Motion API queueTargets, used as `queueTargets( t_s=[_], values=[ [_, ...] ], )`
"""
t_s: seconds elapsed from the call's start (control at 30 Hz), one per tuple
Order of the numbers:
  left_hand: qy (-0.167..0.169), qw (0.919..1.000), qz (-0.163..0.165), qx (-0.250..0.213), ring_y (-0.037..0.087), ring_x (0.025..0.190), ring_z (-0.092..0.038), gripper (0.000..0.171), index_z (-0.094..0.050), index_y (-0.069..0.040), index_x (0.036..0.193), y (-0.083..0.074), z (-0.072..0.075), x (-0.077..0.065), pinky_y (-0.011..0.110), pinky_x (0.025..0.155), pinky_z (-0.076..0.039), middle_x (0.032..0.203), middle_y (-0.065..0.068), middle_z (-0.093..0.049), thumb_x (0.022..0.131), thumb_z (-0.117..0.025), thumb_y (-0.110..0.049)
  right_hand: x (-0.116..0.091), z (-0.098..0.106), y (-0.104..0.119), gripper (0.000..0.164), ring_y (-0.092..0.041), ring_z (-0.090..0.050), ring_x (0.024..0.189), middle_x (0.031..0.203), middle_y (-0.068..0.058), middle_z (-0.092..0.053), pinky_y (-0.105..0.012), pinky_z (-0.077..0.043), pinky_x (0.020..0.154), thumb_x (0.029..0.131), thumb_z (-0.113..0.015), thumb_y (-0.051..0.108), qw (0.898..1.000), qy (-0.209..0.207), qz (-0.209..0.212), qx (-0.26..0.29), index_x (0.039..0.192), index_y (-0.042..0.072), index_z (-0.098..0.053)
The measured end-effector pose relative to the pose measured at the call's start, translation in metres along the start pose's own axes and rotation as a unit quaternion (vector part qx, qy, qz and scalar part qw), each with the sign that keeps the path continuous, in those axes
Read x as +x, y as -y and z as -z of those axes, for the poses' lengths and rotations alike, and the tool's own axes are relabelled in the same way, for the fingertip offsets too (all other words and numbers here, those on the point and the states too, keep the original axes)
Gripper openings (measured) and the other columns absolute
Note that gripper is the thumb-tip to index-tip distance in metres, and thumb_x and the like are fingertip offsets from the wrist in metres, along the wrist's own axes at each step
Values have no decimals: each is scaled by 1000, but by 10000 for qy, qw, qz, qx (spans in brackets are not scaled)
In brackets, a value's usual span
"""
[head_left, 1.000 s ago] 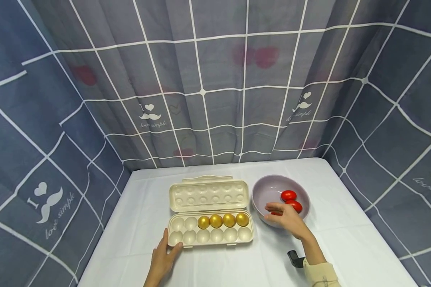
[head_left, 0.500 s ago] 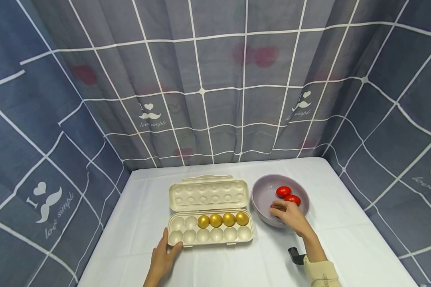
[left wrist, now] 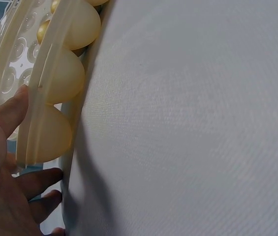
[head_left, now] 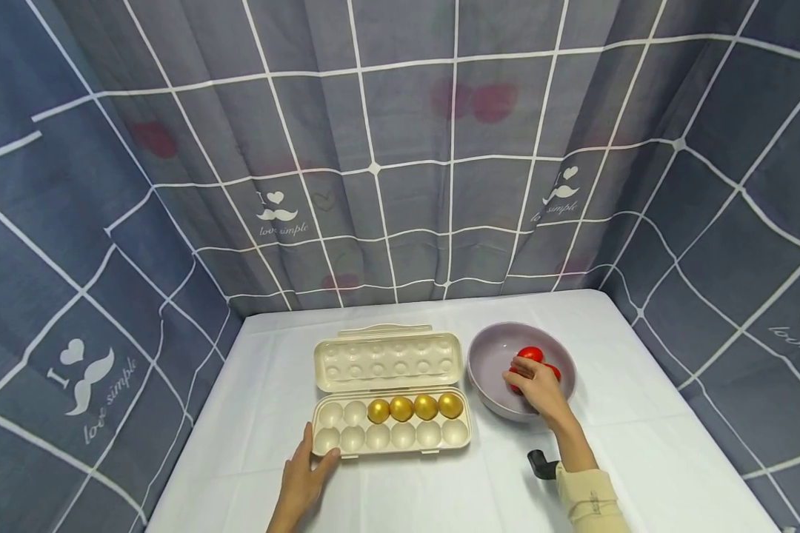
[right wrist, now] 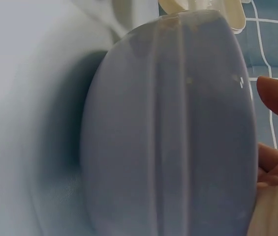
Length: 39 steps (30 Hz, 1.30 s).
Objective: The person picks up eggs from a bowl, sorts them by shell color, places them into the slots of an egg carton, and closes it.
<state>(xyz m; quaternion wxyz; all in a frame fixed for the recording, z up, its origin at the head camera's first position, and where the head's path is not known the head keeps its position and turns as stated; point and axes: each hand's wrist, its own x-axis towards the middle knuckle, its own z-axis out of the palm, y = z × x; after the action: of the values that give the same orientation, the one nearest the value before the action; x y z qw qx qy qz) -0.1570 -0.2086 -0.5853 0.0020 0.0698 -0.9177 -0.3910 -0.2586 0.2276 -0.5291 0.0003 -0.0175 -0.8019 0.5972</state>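
A cream egg carton (head_left: 392, 442) lies with its lid folded back, and gold eggs (head_left: 401, 409) fill part of its back row. My left hand (head_left: 300, 477) holds the carton's front left corner. Its thumb presses the rim in the left wrist view, where the carton (left wrist: 60, 78) fills the upper left. My right hand (head_left: 536, 386) reaches into a mauve bowl (head_left: 490, 381) over red eggs (head_left: 530, 353). A red egg shows right at its fingertips; whether they pinch it I cannot tell. In the right wrist view, the bowl's outer wall (right wrist: 212, 128) hides the eggs.
A white cloth (head_left: 400, 496) covers the table. Dark grid-patterned curtains (head_left: 413, 200) stand behind it and at both sides. Under my right forearm, a black piece (head_left: 541, 465) sticks out beside the sleeve (head_left: 590, 500).
My right hand has shifted slightly right and farther back in the bowl, and the red eggs have moved about under it. The left hand stays at the carton's corner.
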Motion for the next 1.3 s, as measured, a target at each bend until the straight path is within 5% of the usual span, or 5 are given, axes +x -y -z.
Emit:
queueTargets(
  t_s=[0.33, 0.67, 0.97, 1.13, 1.3],
  values=[
    [-6, 10000, 29, -31, 54, 138, -24, 88, -16, 13, 150, -1, 0, -1, 77, 105, -7, 150, 37, -26, 97, -62, -39, 17, 0, -4, 54, -39, -50, 129, 134, -33, -53, -37, -41, 106, 92, -67, 5, 9998, 48, -163, 99, 137, -16, -46],
    [28, 10000, 85, -16, 55, 138, -24, 89, -15, 13, 151, -3, -1, -1, 77, 104, -8, 150, 38, -25, 97, -62, -40, 32, 0, -9, 55, -40, -50, 127, 134, -34, -52, -11, -44, 79, 92, -66, 4, 9992, -61, -327, 234, 137, -17, -44],
    [38, 9999, 111, -26, 54, 138, -23, 89, -15, 12, 151, -5, 0, -1, 77, 105, -7, 150, 37, -25, 97, -62, -40, 41, -12, -8, 55, -37, -53, 125, 136, -31, -53, -20, -51, 84, 92, -68, 6, 9987, 204, -354, 291, 139, -13, -46],
    [19, 9999, 98, -86, 54, 139, -23, 88, -15, 13, 151, -4, 0, -1, 77, 105, -7, 151, 36, -25, 97, -62, -39, 45, -18, -10, 55, -40, -51, 126, 135, -33, -52, -40, -48, 101, 91, -67, 4, 9987, 307, -307, 263, 138, -15, -44],
    [-20, 10000, 53, -48, 54, 138, -24, 88, -16, 13, 150, -4, 1, -1, 77, 105, -8, 150, 37, -26, 97, -63, -39, 47, -22, -11, 54, -43, -51, 124, 133, -33, -53, -51, -43, 104, 89, -69, 3, 9987, 443, -225, -128, 135, -15, -47]
  ],
)
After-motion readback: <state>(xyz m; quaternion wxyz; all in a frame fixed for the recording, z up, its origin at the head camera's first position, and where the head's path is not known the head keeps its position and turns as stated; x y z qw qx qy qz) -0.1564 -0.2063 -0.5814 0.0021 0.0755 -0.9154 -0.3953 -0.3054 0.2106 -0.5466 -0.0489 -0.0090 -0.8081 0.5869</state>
